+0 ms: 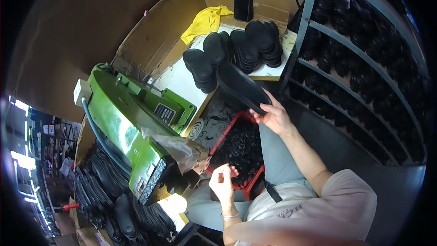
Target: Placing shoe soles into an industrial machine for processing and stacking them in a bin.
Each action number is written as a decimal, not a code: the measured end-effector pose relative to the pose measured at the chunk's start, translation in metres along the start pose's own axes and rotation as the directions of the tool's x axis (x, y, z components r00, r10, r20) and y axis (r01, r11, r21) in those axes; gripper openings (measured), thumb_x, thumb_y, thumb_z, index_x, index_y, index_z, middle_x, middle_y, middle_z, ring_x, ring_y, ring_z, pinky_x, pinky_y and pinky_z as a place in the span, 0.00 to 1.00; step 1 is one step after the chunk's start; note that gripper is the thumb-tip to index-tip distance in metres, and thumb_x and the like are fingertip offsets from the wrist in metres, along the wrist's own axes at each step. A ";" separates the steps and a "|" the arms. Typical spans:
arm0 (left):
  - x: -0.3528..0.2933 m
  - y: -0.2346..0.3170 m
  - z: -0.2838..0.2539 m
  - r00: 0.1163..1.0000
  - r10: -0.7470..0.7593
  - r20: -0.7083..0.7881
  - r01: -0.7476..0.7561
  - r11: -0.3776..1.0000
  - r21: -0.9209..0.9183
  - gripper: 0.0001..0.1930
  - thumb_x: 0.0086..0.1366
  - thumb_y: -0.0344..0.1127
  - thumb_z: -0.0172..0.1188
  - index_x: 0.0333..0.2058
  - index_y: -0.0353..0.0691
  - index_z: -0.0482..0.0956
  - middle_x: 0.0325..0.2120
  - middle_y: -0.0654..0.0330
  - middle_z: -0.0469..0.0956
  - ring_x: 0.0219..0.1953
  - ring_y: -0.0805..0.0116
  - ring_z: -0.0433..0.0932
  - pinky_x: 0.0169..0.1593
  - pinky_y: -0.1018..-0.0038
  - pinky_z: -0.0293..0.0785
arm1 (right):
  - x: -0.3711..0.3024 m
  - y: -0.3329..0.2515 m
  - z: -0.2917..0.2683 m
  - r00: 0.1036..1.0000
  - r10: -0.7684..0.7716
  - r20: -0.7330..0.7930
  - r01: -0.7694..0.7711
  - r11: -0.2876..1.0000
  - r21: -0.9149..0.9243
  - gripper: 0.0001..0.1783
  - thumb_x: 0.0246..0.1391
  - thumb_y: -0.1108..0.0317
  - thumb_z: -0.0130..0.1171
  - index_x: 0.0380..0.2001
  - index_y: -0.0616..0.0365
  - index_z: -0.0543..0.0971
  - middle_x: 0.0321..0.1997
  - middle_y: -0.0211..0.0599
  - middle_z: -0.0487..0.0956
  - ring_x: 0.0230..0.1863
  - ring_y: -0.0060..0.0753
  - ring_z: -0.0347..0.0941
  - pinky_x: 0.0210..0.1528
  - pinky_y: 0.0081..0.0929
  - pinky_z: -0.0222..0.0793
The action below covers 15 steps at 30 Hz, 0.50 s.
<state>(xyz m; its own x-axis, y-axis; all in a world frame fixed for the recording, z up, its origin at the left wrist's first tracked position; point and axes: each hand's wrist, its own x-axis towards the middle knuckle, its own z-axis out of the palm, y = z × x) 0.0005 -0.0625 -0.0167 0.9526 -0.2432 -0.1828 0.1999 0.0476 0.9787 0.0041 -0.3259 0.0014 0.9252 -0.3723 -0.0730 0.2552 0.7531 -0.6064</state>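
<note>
A black shoe sole (241, 84) is gripped at one end by my right hand (273, 117), thumb and fingers closed round its edge. Its other end reaches toward the stacks of black soles (246, 50) on the white tabletop (175, 74). My left hand (222, 183), with a bracelet at the wrist, is raised beside the head of the green machine (119, 125). Its fingers are curled together; whatever they pinch, if anything, is too small to make out. Below and between my hands, a red bin (224, 137) holds black trimmings (241, 150).
Cardboard (182, 2) walls in the table's back, where a yellow cloth (207, 22) and a black phone (243, 6) rest. To the right stands a metal rack (346, 48) filled with dark soles. Many more soles (107, 173) are piled at the lower left, beside the machine.
</note>
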 end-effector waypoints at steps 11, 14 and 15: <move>-0.002 -0.031 -0.008 0.950 -0.157 0.271 -0.174 0.454 0.874 0.20 0.57 0.45 0.62 0.41 0.35 0.77 0.33 0.50 0.81 0.37 0.58 0.81 0.41 0.69 0.75 | 0.153 -0.009 0.067 0.885 -0.444 -0.137 0.354 0.835 -0.422 0.35 0.53 0.67 0.59 0.61 0.61 0.55 0.35 0.42 0.75 0.23 0.25 0.73 0.20 0.20 0.71; -0.002 -0.032 -0.013 0.956 -0.150 0.254 -0.153 0.483 0.862 0.20 0.56 0.45 0.62 0.41 0.35 0.77 0.34 0.51 0.81 0.38 0.57 0.80 0.42 0.68 0.75 | 0.197 -0.001 0.060 0.794 -0.597 -0.114 0.125 0.344 -0.931 0.38 0.49 0.53 0.61 0.57 0.65 0.62 0.40 0.52 0.76 0.35 0.41 0.76 0.36 0.33 0.72; -0.002 -0.033 -0.012 0.956 -0.148 0.252 -0.150 0.492 0.858 0.20 0.56 0.45 0.62 0.41 0.36 0.77 0.34 0.51 0.80 0.38 0.57 0.80 0.42 0.68 0.75 | 0.211 0.002 0.044 0.731 -0.682 0.018 0.042 0.018 -0.999 0.38 0.48 0.50 0.60 0.55 0.65 0.63 0.44 0.57 0.76 0.42 0.50 0.75 0.45 0.39 0.70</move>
<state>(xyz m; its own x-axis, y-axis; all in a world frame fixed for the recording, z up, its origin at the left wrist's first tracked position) -0.0053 -0.0521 -0.0498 0.8234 -0.4842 -0.2959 -0.2416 -0.7710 0.5893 0.2118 -0.3790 0.0191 0.5074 -0.7760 0.3747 -0.2371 -0.5438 -0.8050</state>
